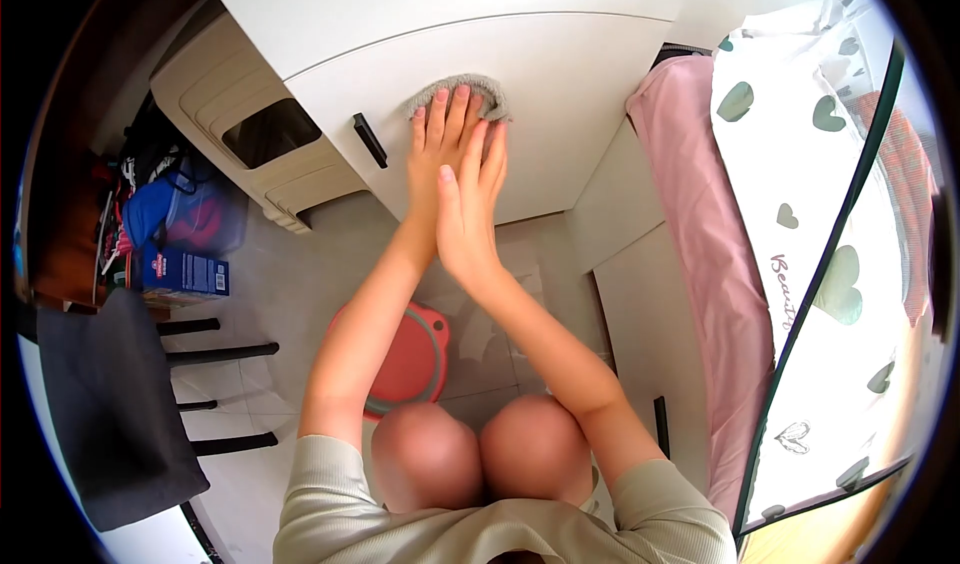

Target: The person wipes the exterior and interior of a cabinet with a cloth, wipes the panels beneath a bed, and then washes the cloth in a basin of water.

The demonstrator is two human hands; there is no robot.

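A grey cloth [462, 84] lies bunched against a white cabinet door [560, 94]. My left hand [436, 154] presses it there, its fingers stretched out flat over the cloth. Against the side of that hand rests my right hand [474, 209], fingers extended upward and their tips at the cloth's lower right edge. The right thumb overlaps the back of the left hand. To the left of both hands, a black handle [370, 141] is fixed on the door. What the cloth covers is hidden.
Below my arms a red round lid-like object [410, 359] sits on the tiled floor. A dark chair [120, 414], a beige plastic cabinet [215, 94] and a blue box [185, 272] stand left. On the right is a bed with pink bedding [690, 204] and a heart-patterned sheet [800, 204].
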